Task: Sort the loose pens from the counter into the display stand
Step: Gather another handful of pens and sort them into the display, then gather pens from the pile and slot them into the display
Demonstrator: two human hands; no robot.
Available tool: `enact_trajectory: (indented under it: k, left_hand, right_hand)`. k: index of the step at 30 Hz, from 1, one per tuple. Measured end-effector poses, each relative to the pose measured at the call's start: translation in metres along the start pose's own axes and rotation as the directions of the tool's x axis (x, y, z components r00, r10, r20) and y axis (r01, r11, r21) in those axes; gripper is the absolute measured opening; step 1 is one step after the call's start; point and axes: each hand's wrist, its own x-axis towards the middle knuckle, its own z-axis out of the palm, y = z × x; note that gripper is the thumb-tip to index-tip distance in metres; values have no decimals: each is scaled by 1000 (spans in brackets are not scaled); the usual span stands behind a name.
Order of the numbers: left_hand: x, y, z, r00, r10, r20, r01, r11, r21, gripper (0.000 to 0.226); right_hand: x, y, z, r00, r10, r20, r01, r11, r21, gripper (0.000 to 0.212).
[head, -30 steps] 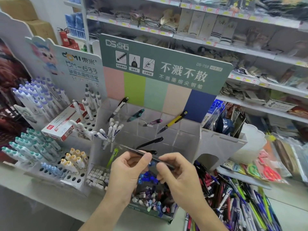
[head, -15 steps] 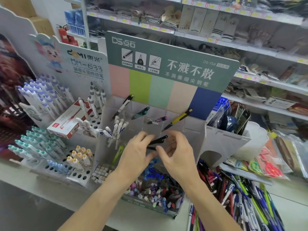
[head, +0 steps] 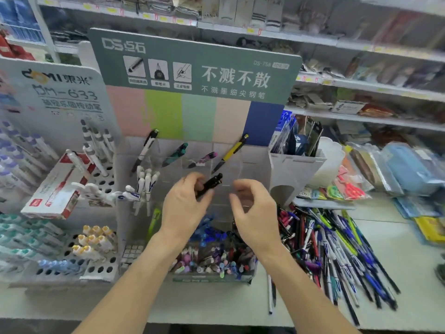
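Black pen (head: pixel 209 184) pinched in left hand (head: pixel 184 208) fingers, right hand (head: pixel 255 210) loosely curled, empty

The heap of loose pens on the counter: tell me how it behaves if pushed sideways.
The heap of loose pens would probably scatter rather than slide together, since they lie crisscrossed. Their round barrels likely roll on the smooth counter. Each looks light and stiff.

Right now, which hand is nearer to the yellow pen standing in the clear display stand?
Left. The left hand is just below the yellow pen, holding a black pen; the right hand is lower, to its right.
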Motion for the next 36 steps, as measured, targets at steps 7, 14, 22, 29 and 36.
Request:
enact_trajectory:
  k: [7, 14, 22, 29, 36]
  left_hand:
    - [-45, 52, 10, 995, 55, 88, -22, 943, -332, 8]
    - [-133, 125, 88, 817, 219, 534, -9, 930, -367, 5]
    - [-264, 202, 203, 534, 128, 836, 11, 987, -159, 4]
    - [-367, 169, 340, 263, -192, 946, 109, 980, 169, 8]
    - [-481, 3, 554, 290, -340, 895, 30, 937, 347, 11]
  right_hand:
    - [-89, 32, -97, 976, 161, -145, -182, 972, -146, 16]
    - [-176, 89, -204, 884, 435, -174, -456, 884, -107, 17]
    - [-303, 181, -312, 750, 653, -105, -654, 756, 25, 6]
    - [-387, 356, -357, 510, 855, 92, -842, 518, -148, 12]
    - [-479, 617, -280, 282, 955, 92, -923, 296, -246, 7]
